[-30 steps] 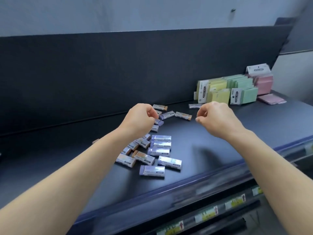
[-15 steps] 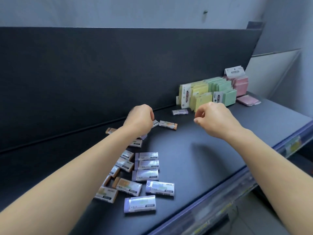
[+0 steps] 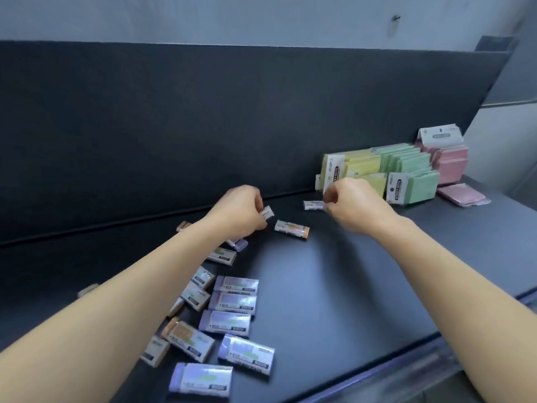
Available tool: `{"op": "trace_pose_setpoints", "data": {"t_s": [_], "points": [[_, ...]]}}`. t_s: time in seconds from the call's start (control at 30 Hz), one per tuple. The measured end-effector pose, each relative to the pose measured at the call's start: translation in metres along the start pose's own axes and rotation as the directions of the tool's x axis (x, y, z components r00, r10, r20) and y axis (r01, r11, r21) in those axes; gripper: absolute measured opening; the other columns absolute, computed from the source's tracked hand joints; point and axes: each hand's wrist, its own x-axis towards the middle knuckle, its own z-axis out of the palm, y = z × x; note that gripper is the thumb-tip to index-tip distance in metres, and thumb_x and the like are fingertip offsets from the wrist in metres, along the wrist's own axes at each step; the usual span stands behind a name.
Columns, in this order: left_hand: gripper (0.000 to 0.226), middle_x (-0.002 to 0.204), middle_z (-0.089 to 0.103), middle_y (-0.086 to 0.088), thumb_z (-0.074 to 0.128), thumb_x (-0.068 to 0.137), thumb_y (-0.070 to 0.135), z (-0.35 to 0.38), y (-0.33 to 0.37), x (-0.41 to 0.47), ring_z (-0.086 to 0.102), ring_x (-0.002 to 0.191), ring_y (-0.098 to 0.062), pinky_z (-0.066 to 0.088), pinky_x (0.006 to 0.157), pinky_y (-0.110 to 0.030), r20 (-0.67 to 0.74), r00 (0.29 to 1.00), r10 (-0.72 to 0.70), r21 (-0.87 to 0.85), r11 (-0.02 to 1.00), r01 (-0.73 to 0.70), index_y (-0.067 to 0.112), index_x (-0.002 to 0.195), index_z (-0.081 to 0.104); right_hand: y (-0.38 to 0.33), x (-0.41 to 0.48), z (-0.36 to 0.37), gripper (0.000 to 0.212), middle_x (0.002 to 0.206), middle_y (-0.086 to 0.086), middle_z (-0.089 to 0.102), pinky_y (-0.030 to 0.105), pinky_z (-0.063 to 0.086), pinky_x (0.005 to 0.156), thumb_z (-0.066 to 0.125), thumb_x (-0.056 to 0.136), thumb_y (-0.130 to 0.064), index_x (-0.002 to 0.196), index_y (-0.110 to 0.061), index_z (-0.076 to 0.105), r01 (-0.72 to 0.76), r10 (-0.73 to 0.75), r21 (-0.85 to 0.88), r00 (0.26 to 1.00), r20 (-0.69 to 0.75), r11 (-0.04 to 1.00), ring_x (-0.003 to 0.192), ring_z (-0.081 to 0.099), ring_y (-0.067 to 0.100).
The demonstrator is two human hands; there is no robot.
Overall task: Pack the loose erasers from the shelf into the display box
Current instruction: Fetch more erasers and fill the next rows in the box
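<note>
Several loose erasers in paper sleeves lie on the dark shelf (image 3: 334,286), most of them in a cluster (image 3: 232,312) at the front left under my left forearm. My left hand (image 3: 238,212) is curled near the back panel and pinches a small white-sleeved eraser (image 3: 268,213) between fingers and thumb. An orange-ended eraser (image 3: 292,228) lies just right of it. My right hand (image 3: 354,205) is curled with its fingertips beside the end of a white eraser (image 3: 313,205), not around it. No display box shows in this view.
Packs of yellow, green and pink sticky notes (image 3: 386,167) stand at the back right, with flat pink packs (image 3: 463,194) beside them. A dark back panel (image 3: 203,126) rises behind the shelf. The shelf's front edge (image 3: 401,370) runs along the lower right.
The view has shifted closer and to the left. Both hands moved toward the back of the shelf; the left now pinches an eraser, and the right has reached the white eraser.
</note>
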Motion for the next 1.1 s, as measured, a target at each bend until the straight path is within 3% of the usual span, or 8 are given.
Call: {"op": "trace_pose_setpoints", "data": {"t_s": [0.2, 0.33, 0.47, 0.57, 0.67, 0.8, 0.93, 1.1], "points": [[0.014, 0.069, 0.062, -0.006, 0.077, 0.073, 0.010, -0.008, 0.010, -0.018, 0.055, 0.062, -0.017, 0.045, 0.062, -0.027, -0.031, 0.993, -0.115, -0.397, 0.913, 0.093, 0.008, 0.077, 0.064, 0.002, 0.031, 0.015, 0.033, 0.119, 0.017, 0.063, 0.035, 0.052, 0.090, 0.051, 0.089, -0.004, 0.121, -0.007, 0.061, 0.085, -0.072, -0.070, 0.983, 0.171, 0.994, 0.109, 0.061, 0.035], [0.010, 0.069, 0.058, -0.015, 0.072, 0.078, 0.003, -0.006, 0.012, -0.036, 0.051, 0.059, -0.025, 0.046, 0.058, -0.038, 0.025, 0.980, -0.195, -0.575, 0.800, 0.174, 0.004, 0.083, 0.063, 0.002, 0.042, 0.021, 0.029, 0.112, 0.017, 0.064, 0.031, 0.048, 0.078, 0.053, 0.088, -0.008, 0.115, -0.005, 0.062, 0.176, -0.145, -0.137, 0.967, 0.208, 0.975, 0.103, 0.061, 0.035], [0.006, 0.066, 0.057, -0.007, 0.069, 0.081, 0.004, -0.003, 0.013, -0.051, 0.054, 0.057, -0.020, 0.047, 0.047, -0.020, 0.000, 0.968, -0.251, -0.576, 0.791, 0.205, 0.010, 0.082, 0.067, -0.011, 0.044, 0.014, 0.012, 0.089, 0.014, 0.059, 0.028, 0.043, 0.066, 0.058, 0.085, -0.014, 0.090, -0.004, 0.061, 0.227, -0.183, -0.161, 0.950, 0.253, 0.960, 0.082, 0.058, 0.031], [0.009, 0.067, 0.062, -0.010, 0.073, 0.079, 0.013, -0.003, 0.011, -0.061, 0.054, 0.062, -0.017, 0.042, 0.053, -0.022, -0.050, 0.962, -0.269, -0.545, 0.815, 0.200, 0.006, 0.083, 0.070, -0.021, 0.039, 0.011, 0.019, 0.083, 0.010, 0.052, 0.028, 0.041, 0.064, 0.056, 0.084, -0.010, 0.068, -0.010, 0.046, 0.244, -0.214, -0.115, 0.951, 0.224, 0.963, 0.078, 0.053, 0.029], [0.012, 0.071, 0.069, -0.009, 0.077, 0.074, 0.017, -0.005, 0.007, -0.072, 0.054, 0.062, -0.011, 0.041, 0.060, -0.021, -0.099, 0.952, -0.291, -0.534, 0.822, 0.196, 0.007, 0.079, 0.072, -0.035, 0.035, 0.008, 0.009, 0.085, 0.009, 0.055, 0.026, 0.042, 0.063, 0.054, 0.084, -0.010, 0.078, -0.012, 0.048, 0.296, -0.306, 0.081, 0.938, 0.165, 0.952, 0.078, 0.058, 0.029], [0.008, 0.066, 0.064, 0.002, 0.077, 0.072, 0.010, -0.013, -0.007, -0.091, 0.054, 0.057, -0.003, 0.042, 0.054, -0.011, -0.150, 0.926, -0.346, -0.546, 0.810, 0.214, 0.010, 0.078, 0.073, -0.066, 0.020, -0.002, 0.017, 0.077, 0.000, 0.058, 0.015, 0.040, 0.046, 0.054, 0.079, -0.002, 0.084, -0.018, 0.056, 0.415, -0.461, 0.341, 0.885, 0.062, 0.844, 0.062, 0.056, 0.015], [0.009, 0.066, 0.065, -0.002, 0.077, 0.071, 0.002, -0.031, -0.037, -0.129, 0.054, 0.055, 0.000, 0.044, 0.055, -0.009, -0.192, 0.902, -0.386, -0.583, 0.784, 0.211, 0.005, 0.078, 0.072, -0.116, -0.009, 0.001, 0.019, 0.061, -0.007, 0.053, 0.008, 0.030, 0.034, 0.065, 0.073, -0.005, 0.066, -0.019, 0.054, 0.440, -0.520, 0.442, 0.851, 0.074, 0.782, 0.050, 0.046, 0.008], [0.013, 0.068, 0.059, -0.005, 0.078, 0.071, 0.006, -0.062, -0.087, -0.187, 0.047, 0.055, -0.007, 0.037, 0.047, -0.010, -0.276, 0.873, -0.403, -0.584, 0.791, 0.181, 0.006, 0.080, 0.068, -0.194, -0.053, 0.015, 0.024, 0.057, -0.008, 0.047, 0.008, 0.028, 0.035, 0.069, 0.075, -0.008, 0.063, -0.019, 0.052, 0.480, -0.603, 0.482, 0.787, 0.134, 0.733, 0.049, 0.041, 0.006]]}}
